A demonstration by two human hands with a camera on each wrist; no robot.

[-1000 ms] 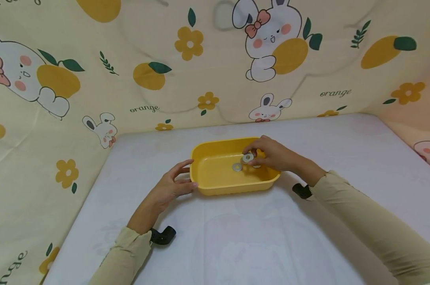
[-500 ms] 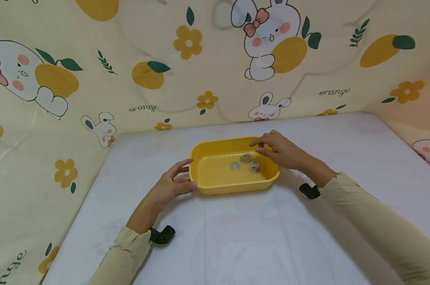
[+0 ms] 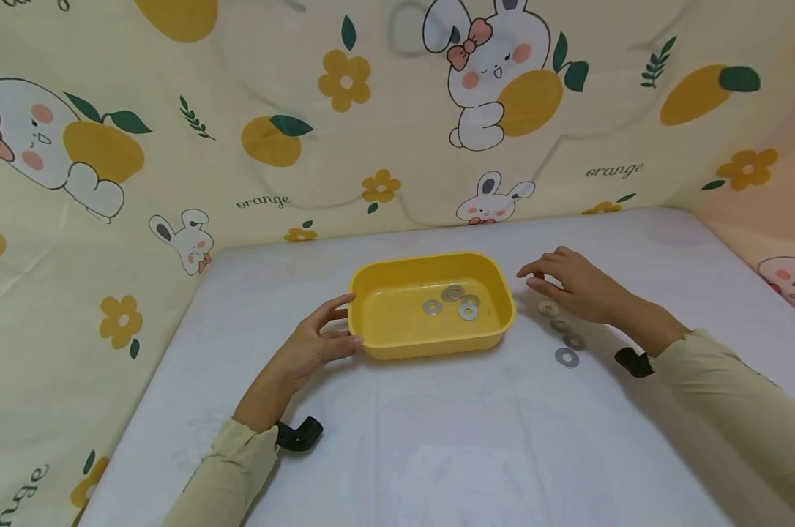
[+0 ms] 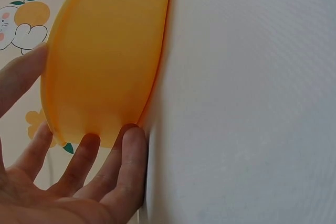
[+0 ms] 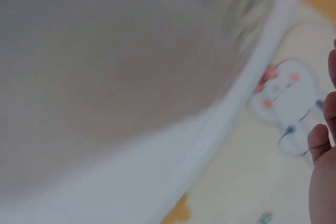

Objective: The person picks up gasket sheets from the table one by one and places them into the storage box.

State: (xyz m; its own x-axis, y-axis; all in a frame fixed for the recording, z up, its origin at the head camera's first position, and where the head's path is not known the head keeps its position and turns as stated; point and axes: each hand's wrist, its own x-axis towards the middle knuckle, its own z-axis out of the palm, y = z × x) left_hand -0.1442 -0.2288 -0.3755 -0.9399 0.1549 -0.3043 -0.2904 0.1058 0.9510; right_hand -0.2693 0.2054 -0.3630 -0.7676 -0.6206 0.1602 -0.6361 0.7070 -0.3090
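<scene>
A yellow plastic basin (image 3: 397,344) stands on the table with several flat metal washers (image 3: 468,312) lying in its right half. My left hand (image 3: 308,348) rests its spread fingertips against the basin's left end. In the left wrist view, those fingers (image 4: 84,156) touch the outside of the yellow wall without wrapping round it. Right of the basin, my right hand (image 3: 582,285) hovers with loosely bent fingers and nothing visibly held. Below it, several more washers (image 3: 566,357) lie in a row on the table. The right wrist view is blurred and shows only part of that hand (image 5: 323,145).
A white cloth covers the table (image 3: 437,439). Behind and along the sides rises a cream curtain (image 3: 345,161) printed with rabbits and oranges. Black wrist cameras (image 3: 299,435) sit at both sleeves.
My right hand let a washer go in the basin, then moved out over the rim to the right, uncovering the washers on the table. My left hand stayed at the basin.
</scene>
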